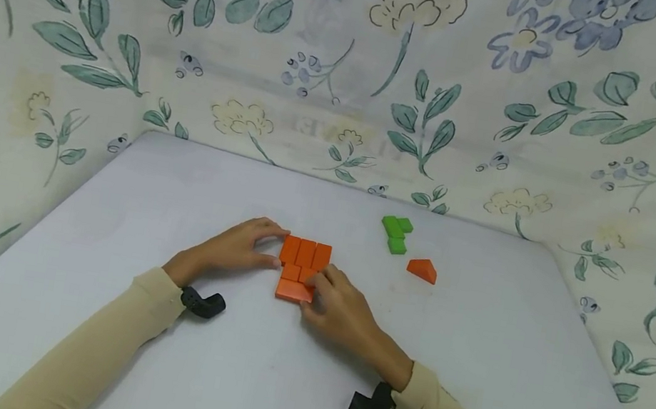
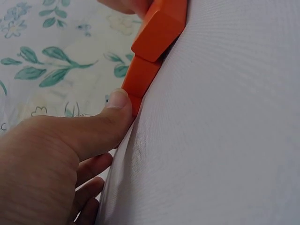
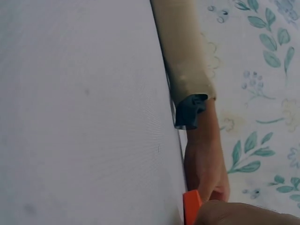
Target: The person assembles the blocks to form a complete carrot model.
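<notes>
Cloth with a leaf-and-flower print hung behind a white tabletop, filling the scene from about 10 round to 2 o'clock. Two beige sleeves reached in from 7 and 5 o'clock, with a black wrist piece at the left cuff and another at the right. From the middle of the orange block group, the left hand lay just past 9 o'clock and the right hand at 4. The left hand was loosely open and grasped nothing, its forefinger by the group's 11 o'clock corner and its thumb touching the 9 o'clock side. The right hand pointed toward 10 o'clock, fingers bent, and appeared to pinch the front block, though its own fingers hid part of the contact. The group's long axis ran from 12 to 6 o'clock: three long blocks at the far end, two smaller ones next, then that front block crosswise at 6, its length running 9 to 3, with the right hand clearly the nearer. Well apart lay a green cluster at 2 o'clock and, smallest, a lone orange block at almost 3.
</notes>
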